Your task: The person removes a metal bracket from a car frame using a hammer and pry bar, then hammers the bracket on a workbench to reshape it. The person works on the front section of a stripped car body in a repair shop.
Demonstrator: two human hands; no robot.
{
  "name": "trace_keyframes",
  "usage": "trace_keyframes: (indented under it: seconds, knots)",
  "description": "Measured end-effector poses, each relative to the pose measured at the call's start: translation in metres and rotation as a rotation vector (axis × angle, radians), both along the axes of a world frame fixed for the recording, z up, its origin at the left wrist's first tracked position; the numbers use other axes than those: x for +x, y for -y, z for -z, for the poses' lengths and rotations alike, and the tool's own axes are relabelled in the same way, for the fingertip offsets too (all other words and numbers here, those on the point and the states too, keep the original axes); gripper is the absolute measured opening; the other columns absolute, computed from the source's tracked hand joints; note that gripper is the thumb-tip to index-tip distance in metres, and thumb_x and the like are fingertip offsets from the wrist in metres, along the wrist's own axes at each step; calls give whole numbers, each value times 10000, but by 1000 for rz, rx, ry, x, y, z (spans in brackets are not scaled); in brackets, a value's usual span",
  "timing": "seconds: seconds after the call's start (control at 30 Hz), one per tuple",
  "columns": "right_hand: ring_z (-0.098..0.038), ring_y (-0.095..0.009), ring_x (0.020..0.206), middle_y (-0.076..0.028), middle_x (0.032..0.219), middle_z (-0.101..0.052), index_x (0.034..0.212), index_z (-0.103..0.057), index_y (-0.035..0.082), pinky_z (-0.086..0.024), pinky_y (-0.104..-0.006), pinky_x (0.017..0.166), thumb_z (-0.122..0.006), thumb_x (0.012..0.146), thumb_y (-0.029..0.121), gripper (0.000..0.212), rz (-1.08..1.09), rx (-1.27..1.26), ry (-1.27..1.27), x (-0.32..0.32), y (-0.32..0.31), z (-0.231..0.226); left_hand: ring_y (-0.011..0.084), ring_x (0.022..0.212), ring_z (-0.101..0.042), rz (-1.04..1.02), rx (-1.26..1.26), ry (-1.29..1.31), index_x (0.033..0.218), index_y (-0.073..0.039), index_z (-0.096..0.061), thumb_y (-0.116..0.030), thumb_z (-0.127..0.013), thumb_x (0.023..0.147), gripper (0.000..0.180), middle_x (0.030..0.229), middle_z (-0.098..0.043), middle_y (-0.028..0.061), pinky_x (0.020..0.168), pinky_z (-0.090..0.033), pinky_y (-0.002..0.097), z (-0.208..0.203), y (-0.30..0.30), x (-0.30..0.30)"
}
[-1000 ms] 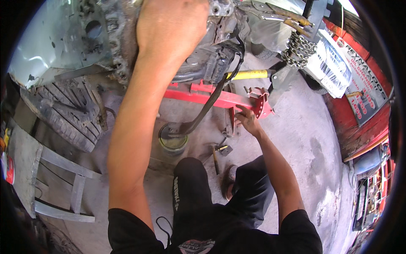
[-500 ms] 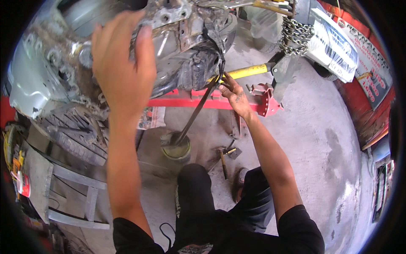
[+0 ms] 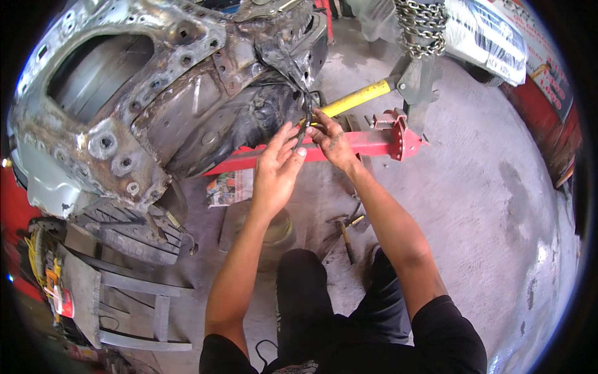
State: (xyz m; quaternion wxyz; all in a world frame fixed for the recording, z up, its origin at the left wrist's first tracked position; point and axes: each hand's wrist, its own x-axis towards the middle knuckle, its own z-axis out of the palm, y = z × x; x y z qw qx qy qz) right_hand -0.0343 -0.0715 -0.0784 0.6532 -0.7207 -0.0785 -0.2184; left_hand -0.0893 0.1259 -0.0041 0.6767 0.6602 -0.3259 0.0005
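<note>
A black wire harness [image 3: 308, 103] hangs from the stripped, rusty front body of a car [image 3: 187, 118] and runs down to my hands. My right hand [image 3: 333, 148] pinches it with thumb and fingers near a yellow cylinder [image 3: 360, 98]. On the other side my left hand [image 3: 274, 181] has its lower stretch between thumb and curled fingers, just short of the right fingertips. Both hands are in front of a red steel beam [image 3: 367, 143]. The fingers cover part of the harness.
Below my left forearm stands a round bucket [image 3: 283, 232]. A hammer [image 3: 347, 242] lies on the concrete near my feet. Left are a tyre [image 3: 124, 240] and a grey metal frame [image 3: 163, 318]. A chain [image 3: 420, 31] wraps a post before a plastic-covered white car [image 3: 489, 47].
My left hand has come down and right from in front of the car body to the harness. The long dark strip reaching the bucket no longer shows. The view has shifted left.
</note>
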Motion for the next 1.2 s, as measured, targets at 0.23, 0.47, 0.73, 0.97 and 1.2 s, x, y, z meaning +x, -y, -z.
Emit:
trace_keyframes:
  seconds: [0.23,0.47,0.73,0.97,1.2]
  knots:
    - [-639,-234,1087,-190,1188,-667,1509,-387,-32,-509,-356,951,-643,993,114,595,101,18,74,5,-11,7,341,1455,-394,15,-32,-63,1568,16,-285,-103,-628,990,684,1547,-416,248,1166,-373,408,4,8,18]
    - [-646,-248,1071,-208,1193,-659,1490,-421,-31,-519,-373,940,-656,979,104,578,95,49,31,-7,-10,-6,357,1491,-332,53,-37,-115,1581,30,-233,-21,-617,935,753,1597,-329,262,1190,-333,426,7,17,24]
    - [-622,-320,1109,-235,1284,-601,1486,-447,4,-510,-411,936,-662,969,119,572,210,-75,115,-5,-7,-1,371,1503,-292,50,-65,-106,1597,28,-151,-14,-621,922,823,1609,-291,268,1203,-304,437,0,49,45]
    - [-620,-414,1052,-277,1125,-645,1419,-509,-31,-504,-435,921,-663,924,75,529,210,-130,153,-10,-9,-7,263,1347,-457,162,-116,-70,1511,47,-300,-13,-633,922,679,1471,-450,202,1124,-374,376,-8,79,69]
    - [-604,-452,1118,-295,1189,-642,1427,-491,-42,-486,-468,960,-632,882,26,567,225,-164,311,-9,-6,-7,237,1383,-418,17,54,49,1535,61,-261,7,-628,926,713,1503,-416,193,1154,-336,377,22,89,86]
